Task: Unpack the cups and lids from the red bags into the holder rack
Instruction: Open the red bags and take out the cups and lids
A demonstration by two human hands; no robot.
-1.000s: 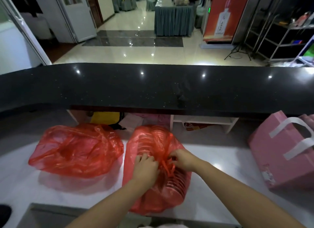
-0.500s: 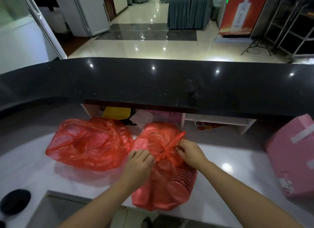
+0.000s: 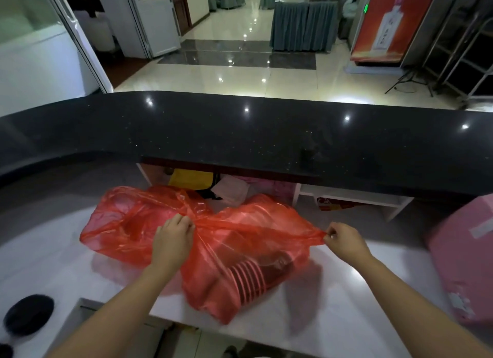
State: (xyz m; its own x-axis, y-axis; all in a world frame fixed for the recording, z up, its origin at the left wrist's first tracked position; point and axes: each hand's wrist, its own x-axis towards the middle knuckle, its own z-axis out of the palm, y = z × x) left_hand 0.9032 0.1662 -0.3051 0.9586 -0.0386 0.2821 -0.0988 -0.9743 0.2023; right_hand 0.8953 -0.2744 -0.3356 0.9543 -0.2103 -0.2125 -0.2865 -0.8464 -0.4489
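Note:
Two red plastic bags lie on the white counter (image 3: 333, 312). The nearer red bag (image 3: 240, 272) sits in the middle, and a stack of ribbed cups (image 3: 248, 280) shows through its film. My left hand (image 3: 173, 240) pinches one handle of this bag at its left. My right hand (image 3: 344, 240) pinches the other handle and holds it stretched out to the right. The second red bag (image 3: 128, 224) lies behind and to the left, partly hidden by my left hand. No holder rack is in view.
A raised black countertop (image 3: 240, 141) runs across behind the bags. A pink box (image 3: 461, 261) stands at the right edge. A black round pad (image 3: 29, 315) lies at the lower left beside a grey recess (image 3: 80, 320). Shelves with packets sit under the black top.
My hands have pulled apart: the right one moved far right with a handle, the left stayed near the knot. The nearer bag's top is stretched wide. The view shifted left.

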